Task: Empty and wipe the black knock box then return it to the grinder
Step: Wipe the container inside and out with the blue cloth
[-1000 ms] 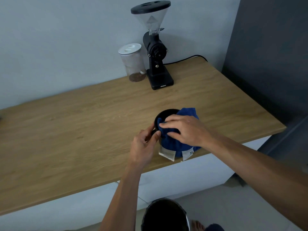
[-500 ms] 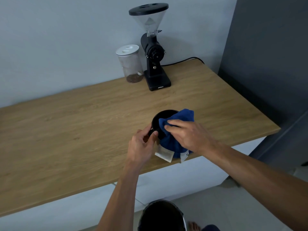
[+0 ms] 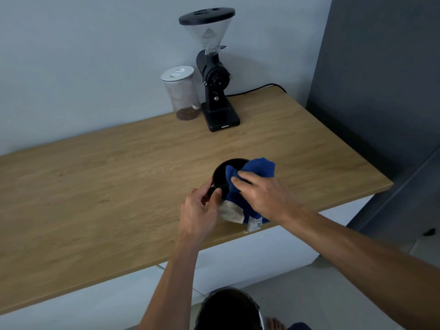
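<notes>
The left hand [image 3: 198,211] curls around the near side of the black knock box [image 3: 220,173], thumb and fingers pinching its rim and wall. The right hand [image 3: 262,195] lies flat, fingers extended and pressing a blue cloth [image 3: 252,172] over the box's right rim and into its opening; the cloth's white labels hang at the table [image 3: 95,198] edge. The knock box stands near the table's front edge, well apart from the black grinder [image 3: 215,79]. Beside the grinder, a clear lidded canister [image 3: 182,94] holds a shallow layer of brown grounds or beans. A dark bin [image 3: 228,310] sits on the floor below.
</notes>
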